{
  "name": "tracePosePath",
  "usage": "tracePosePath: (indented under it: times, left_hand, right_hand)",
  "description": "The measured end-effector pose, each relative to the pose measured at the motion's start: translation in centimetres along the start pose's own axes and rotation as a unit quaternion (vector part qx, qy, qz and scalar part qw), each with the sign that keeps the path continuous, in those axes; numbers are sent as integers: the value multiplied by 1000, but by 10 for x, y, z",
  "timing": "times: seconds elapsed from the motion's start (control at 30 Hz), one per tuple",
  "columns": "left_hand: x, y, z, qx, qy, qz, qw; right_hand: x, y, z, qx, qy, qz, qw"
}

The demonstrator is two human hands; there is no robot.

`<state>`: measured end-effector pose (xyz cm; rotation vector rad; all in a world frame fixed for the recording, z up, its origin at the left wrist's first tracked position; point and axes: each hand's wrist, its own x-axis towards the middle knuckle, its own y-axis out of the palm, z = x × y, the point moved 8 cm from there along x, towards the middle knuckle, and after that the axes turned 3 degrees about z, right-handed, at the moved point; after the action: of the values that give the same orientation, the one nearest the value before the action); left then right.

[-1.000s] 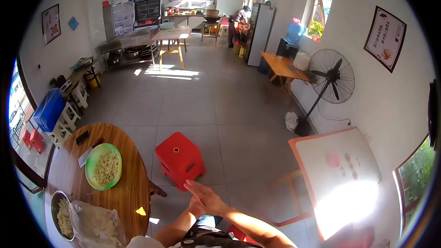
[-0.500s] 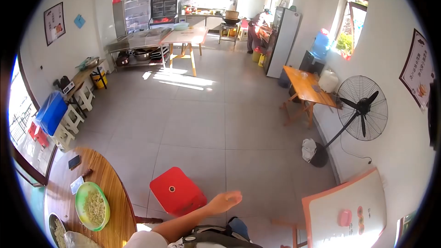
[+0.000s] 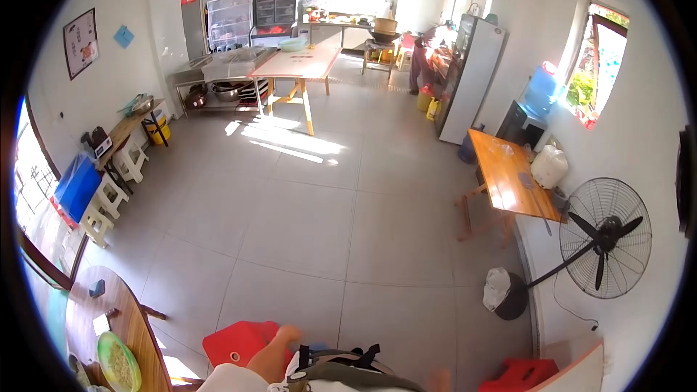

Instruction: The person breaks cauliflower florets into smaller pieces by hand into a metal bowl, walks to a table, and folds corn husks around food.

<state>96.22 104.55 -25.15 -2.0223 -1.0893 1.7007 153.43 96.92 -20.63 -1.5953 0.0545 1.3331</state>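
My left hand (image 3: 289, 335) is at the bottom of the view, low in front of my body. It overlaps the right part of a red stool (image 3: 236, 345), and whether it touches the stool is unclear. Its fingers are small and blurred. A smeared patch at the bottom edge is my right hand (image 3: 439, 380), with no fingers to make out. Left of me stands a round wooden table (image 3: 86, 308). On it are a green bowl (image 3: 104, 348) of pale chopped food, a cleaver (image 3: 101, 324) and a phone (image 3: 96, 288).
Ahead lies a grey tiled floor (image 3: 290, 232). On the right are a standing fan (image 3: 606, 236), a dark bin (image 3: 514, 301), an orange table (image 3: 501, 174) and another red stool (image 3: 519, 375). A person (image 3: 425, 62) works near the fridge (image 3: 472, 76) at the back.
My view has shifted forward, and the round table and red stool sit lower in it. My left hand has moved left and down. My right hand now shows as a blur.
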Motion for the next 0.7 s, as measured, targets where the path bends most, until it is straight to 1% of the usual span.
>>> tracePosePath:
  times: [0.03, 0.07, 0.1, 0.13, 0.17, 0.23, 0.27, 0.3, 0.33, 0.37, 0.4, 0.43, 0.47, 0.5, 0.53, 0.57, 0.6, 0.63, 0.67, 0.7]
  left_hand:
    - [-2, -18, 24, -84, -94, -46, 991]
    - [-4, -26, 41, -320, -140, -63, 935]
    - [-3, -33, 51, -537, -177, -81, 821]
    - [-18, -58, 50, -586, -185, -98, 782]
    - [-26, -83, 49, -633, -191, -116, 741]
    - [-7, -93, 90, -604, -267, -158, 734]
    - [6, -95, 111, -599, -302, -176, 721]
    - [19, -96, 128, -612, -345, -197, 684]
    - [32, -103, 137, -634, -387, -217, 633]
    - [47, -101, 144, -666, -433, -234, 560]
    - [65, -108, 143, -696, -469, -252, 481]
    - [89, -124, 138, -714, -482, -258, 437]
    - [121, -148, 128, -718, -464, -248, 455]
    - [163, -188, 111, -681, -344, -237, 602]
    - [199, -230, 87, -624, -211, -251, 710]
    - [259, -251, 78, -522, -257, -197, 790]
    - [319, -274, 70, -406, -299, -138, 852]
    - [363, -319, 36, -307, -184, -163, 919]
    - [408, -371, -15, -199, -64, -184, 960]
    - [412, -427, -69, -274, -98, -180, 940]
  right_hand:
    - [39, -41, 35, 24, -2, -28, 999]
    - [72, -85, 82, 46, -25, -61, 997]
    - [92, -130, 141, 58, -73, -101, 990]
    - [88, -179, 221, -43, -221, -188, 956]
    - [62, -220, 285, 63, -231, -192, 952]
    - [99, -255, 385, 93, -279, -148, 944]
    - [98, -266, 430, 116, -326, -147, 927]
    - [96, -271, 470, 141, -371, -146, 906]
    - [116, -263, 501, 95, -392, -138, 905]
    - [139, -251, 524, 49, -411, -129, 901]
    - [156, -235, 536, 15, -442, -98, 892]
    - [168, -218, 534, -11, -593, -293, 750]
    - [253, -178, 503, 104, -462, -102, 875]
    - [250, -167, 492, -9, -399, -16, 917]
    - [244, -154, 474, -141, -343, 72, 926]
    - [254, -149, 444, -128, -261, 124, 949]
    - [258, -158, 417, -151, -264, 62, 951]
    - [267, -164, 386, -134, -249, 57, 958]
    - [272, -182, 372, -118, -183, 57, 974]
    - [280, -200, 372, -113, -122, 61, 984]
